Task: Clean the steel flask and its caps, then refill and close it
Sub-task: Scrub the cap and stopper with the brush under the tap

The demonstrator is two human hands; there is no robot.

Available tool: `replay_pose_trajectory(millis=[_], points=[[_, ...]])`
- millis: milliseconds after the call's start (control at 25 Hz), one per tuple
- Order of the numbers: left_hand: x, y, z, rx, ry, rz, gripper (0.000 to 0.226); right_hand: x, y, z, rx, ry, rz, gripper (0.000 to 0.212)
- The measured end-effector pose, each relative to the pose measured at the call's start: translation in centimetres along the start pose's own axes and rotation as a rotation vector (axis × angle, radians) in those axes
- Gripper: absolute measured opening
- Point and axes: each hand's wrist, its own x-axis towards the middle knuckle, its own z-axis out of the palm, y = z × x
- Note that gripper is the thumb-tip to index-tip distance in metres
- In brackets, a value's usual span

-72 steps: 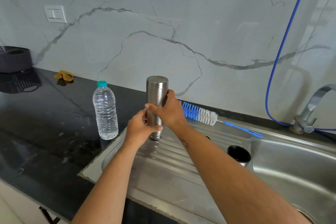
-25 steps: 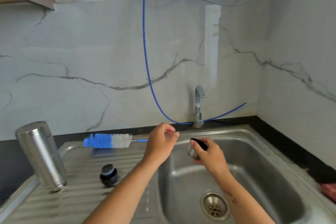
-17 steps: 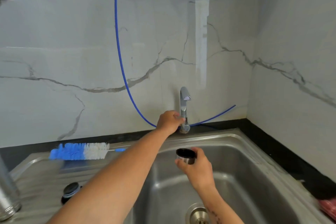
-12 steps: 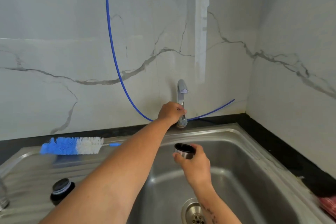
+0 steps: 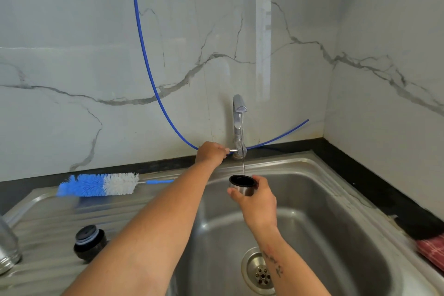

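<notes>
My right hand (image 5: 258, 202) holds the steel outer cap (image 5: 241, 185) mouth up over the sink basin (image 5: 324, 228). A thin stream of water runs from the tap (image 5: 239, 113) into the cap. My left hand (image 5: 211, 152) grips the tap's side handle at the base. The black inner cap (image 5: 89, 244) stands on the drainboard at lower left. The steel flask (image 5: 7, 250) stands upside down at the far left edge, mostly out of frame.
A blue and white bottle brush (image 5: 101, 184) lies along the back of the drainboard (image 5: 48, 218). A blue hose (image 5: 144, 55) hangs down the marble wall behind the tap. A red cloth (image 5: 432, 249) lies on the black counter at right. The drain (image 5: 260, 274) sits in the basin floor.
My left hand reached the tap handle and water now flows. My right hand carried the steel cap under the spout. The view swung right from the flask to the sink.
</notes>
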Motion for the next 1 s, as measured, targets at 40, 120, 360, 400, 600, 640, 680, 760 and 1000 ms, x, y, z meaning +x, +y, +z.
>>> replay_pose_trajectory(millis=[40, 120, 360, 400, 600, 640, 680, 760, 1000], points=[[-0.6, -0.6, 0.3, -0.056, -0.016, -0.024, 0.022, 0.2, 0.1, 0.1, -0.007, 0.005, -0.001, 0.053], [-2.6, -1.6, 0.9, -0.209, -0.021, -0.072, 0.029, 0.2, 0.0, -0.1, -0.016, 0.031, 0.010, 0.062], [-11.6, -5.1, -0.5, -0.771, 0.183, -0.185, 0.005, 0.5, -0.2, 0.0, 0.235, 0.048, 0.206, 0.047], [-12.6, -6.0, -0.9, -0.783, 0.227, -0.170, 0.006, 0.6, -0.4, -0.2, 0.362, 0.043, 0.292, 0.042], [-13.3, -7.3, -0.7, -0.773, 0.210, -0.164, 0.006, 2.0, -1.8, -0.5, 0.679, 0.031, 0.550, 0.031], [-13.1, -7.1, -0.5, -0.779, 0.193, -0.166, 0.005, 2.4, -1.9, -0.1, 0.679, 0.021, 0.562, 0.031], [-12.8, -7.0, -0.3, -0.782, 0.181, -0.168, 0.004, 2.8, -1.8, 0.3, 0.685, 0.003, 0.567, 0.031], [-12.4, -7.0, -0.1, -0.762, 0.177, -0.167, 0.006, 3.3, -1.6, 1.1, 0.700, -0.032, 0.569, 0.030], [-12.1, -7.2, 1.1, -0.410, 0.118, 0.108, 0.041, 3.9, -0.4, 0.6, 0.585, -0.050, 0.531, 0.036]])
